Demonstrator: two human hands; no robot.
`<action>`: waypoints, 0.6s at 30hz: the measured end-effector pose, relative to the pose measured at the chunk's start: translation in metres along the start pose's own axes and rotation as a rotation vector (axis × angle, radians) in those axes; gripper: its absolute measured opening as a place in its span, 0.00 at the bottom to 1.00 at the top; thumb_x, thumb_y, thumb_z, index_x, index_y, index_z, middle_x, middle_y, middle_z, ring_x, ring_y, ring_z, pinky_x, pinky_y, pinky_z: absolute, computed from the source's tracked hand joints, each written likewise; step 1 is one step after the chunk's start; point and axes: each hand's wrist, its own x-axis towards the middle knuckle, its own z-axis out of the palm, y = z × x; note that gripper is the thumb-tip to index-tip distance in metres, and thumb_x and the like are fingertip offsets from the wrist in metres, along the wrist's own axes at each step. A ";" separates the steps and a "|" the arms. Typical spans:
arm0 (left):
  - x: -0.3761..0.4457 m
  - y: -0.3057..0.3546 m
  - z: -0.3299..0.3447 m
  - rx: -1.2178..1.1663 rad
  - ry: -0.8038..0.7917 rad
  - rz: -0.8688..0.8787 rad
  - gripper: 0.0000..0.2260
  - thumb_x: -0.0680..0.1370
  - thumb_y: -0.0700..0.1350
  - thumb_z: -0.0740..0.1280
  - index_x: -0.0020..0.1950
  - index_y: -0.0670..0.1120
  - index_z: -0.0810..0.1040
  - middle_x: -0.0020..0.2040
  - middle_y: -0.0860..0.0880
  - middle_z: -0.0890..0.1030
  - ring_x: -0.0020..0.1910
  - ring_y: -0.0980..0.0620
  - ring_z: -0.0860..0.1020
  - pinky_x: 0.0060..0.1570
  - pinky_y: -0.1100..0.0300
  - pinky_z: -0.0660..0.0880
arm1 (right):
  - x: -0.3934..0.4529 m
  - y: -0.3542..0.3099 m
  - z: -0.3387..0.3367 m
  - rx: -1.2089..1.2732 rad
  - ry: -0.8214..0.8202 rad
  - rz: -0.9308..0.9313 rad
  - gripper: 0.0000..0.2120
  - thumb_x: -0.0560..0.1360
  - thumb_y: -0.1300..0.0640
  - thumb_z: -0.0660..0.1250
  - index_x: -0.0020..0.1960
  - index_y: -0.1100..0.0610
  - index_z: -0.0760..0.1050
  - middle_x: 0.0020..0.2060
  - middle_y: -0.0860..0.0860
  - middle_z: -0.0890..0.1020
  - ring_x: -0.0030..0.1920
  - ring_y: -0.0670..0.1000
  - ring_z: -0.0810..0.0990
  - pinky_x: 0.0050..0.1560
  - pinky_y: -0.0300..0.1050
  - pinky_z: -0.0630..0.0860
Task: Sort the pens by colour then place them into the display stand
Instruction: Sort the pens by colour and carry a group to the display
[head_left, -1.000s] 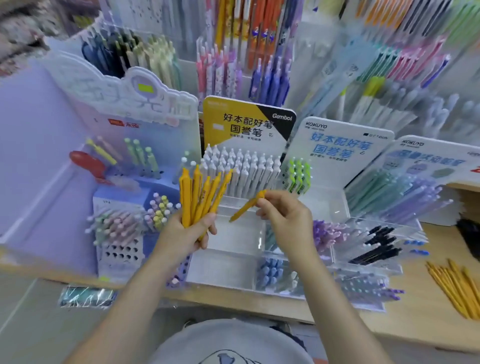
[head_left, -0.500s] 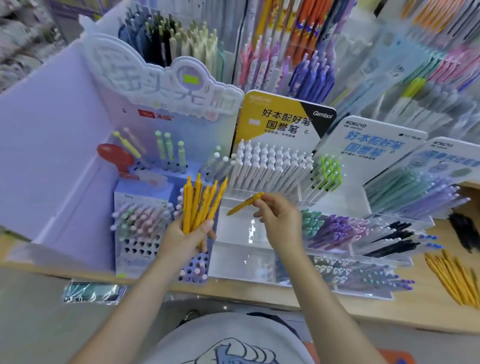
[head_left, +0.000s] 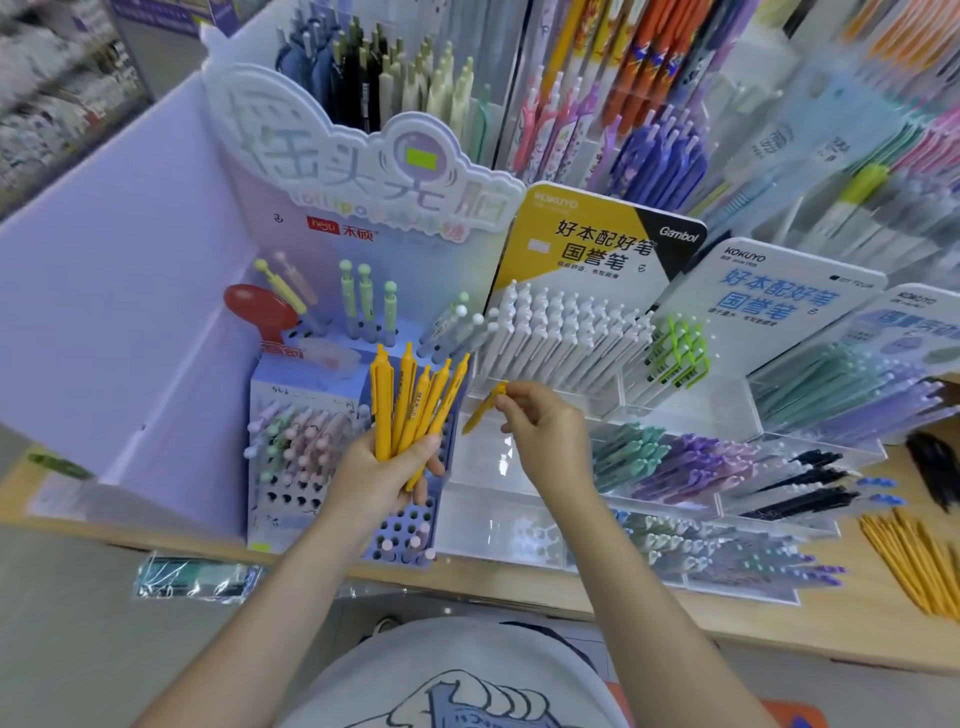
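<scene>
Your left hand grips 5 sorted yellow pens fanned for picking; your right hand pinches 1 yellow pen above the clear display stand, likely for insertion.

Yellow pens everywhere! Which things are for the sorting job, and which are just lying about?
For the job:
left hand gripping yellow plastic pens
right hand pinching one yellow pen
clear acrylic display stand

Lying about:
red oval sign
clear plastic wrapper

Yellow pens fanned upright; single yellow pen tilted before clear display stand.
</scene>
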 end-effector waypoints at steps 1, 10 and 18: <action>0.000 0.000 -0.001 0.003 0.000 -0.005 0.08 0.80 0.44 0.68 0.47 0.40 0.80 0.37 0.46 0.83 0.26 0.52 0.75 0.23 0.65 0.67 | 0.001 0.000 0.003 -0.010 -0.010 0.000 0.07 0.78 0.57 0.69 0.55 0.56 0.81 0.41 0.49 0.84 0.39 0.48 0.84 0.45 0.48 0.80; 0.001 -0.002 -0.004 -0.025 -0.017 -0.018 0.08 0.79 0.44 0.69 0.47 0.39 0.81 0.38 0.44 0.83 0.26 0.52 0.74 0.22 0.64 0.67 | 0.000 0.001 0.011 -0.158 -0.041 -0.091 0.05 0.77 0.56 0.70 0.52 0.54 0.83 0.38 0.45 0.80 0.39 0.50 0.81 0.42 0.49 0.79; -0.002 0.000 0.000 -0.008 -0.062 -0.001 0.08 0.80 0.44 0.69 0.45 0.40 0.80 0.34 0.47 0.83 0.25 0.54 0.73 0.23 0.64 0.67 | -0.012 -0.021 -0.003 -0.002 -0.057 0.022 0.08 0.80 0.54 0.66 0.48 0.57 0.81 0.37 0.49 0.82 0.31 0.50 0.77 0.35 0.44 0.74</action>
